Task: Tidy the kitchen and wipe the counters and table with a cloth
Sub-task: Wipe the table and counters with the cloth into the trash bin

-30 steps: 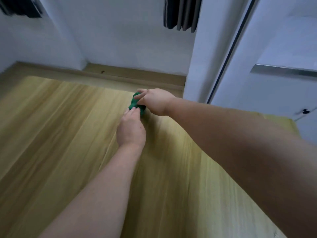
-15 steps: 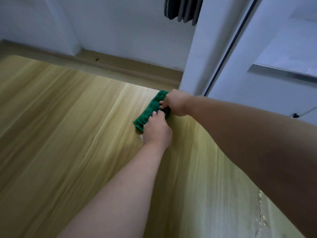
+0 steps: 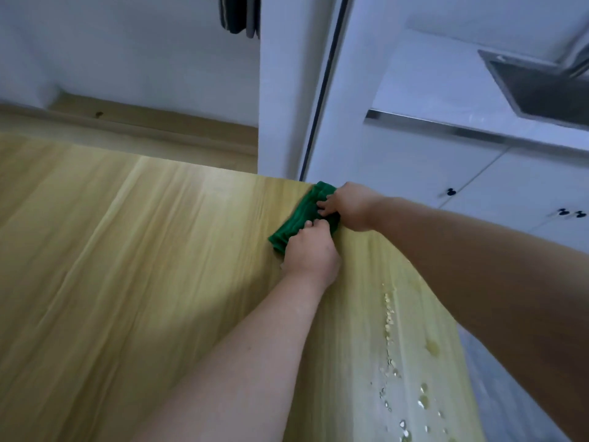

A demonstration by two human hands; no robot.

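A folded green cloth (image 3: 298,218) lies at the far right corner of the light wooden table (image 3: 134,256). My left hand (image 3: 310,252) presses on the cloth's near end with curled fingers. My right hand (image 3: 349,205) grips the cloth's far end, right at the table's corner. Both hands cover much of the cloth. Water droplets (image 3: 390,317) run in a streak along the table's right side, close to its edge.
A white wall corner with a dark sliding-door track (image 3: 322,90) stands just past the table's corner. White cabinets with black knobs (image 3: 450,192) and a steel sink (image 3: 541,90) in a white counter are at the right. Dark fabric (image 3: 239,14) hangs at the top.
Both hands have slid the cloth to the right along the table's far edge, up to its corner. The cloth is spread out longer than before. The droplets have come into view.
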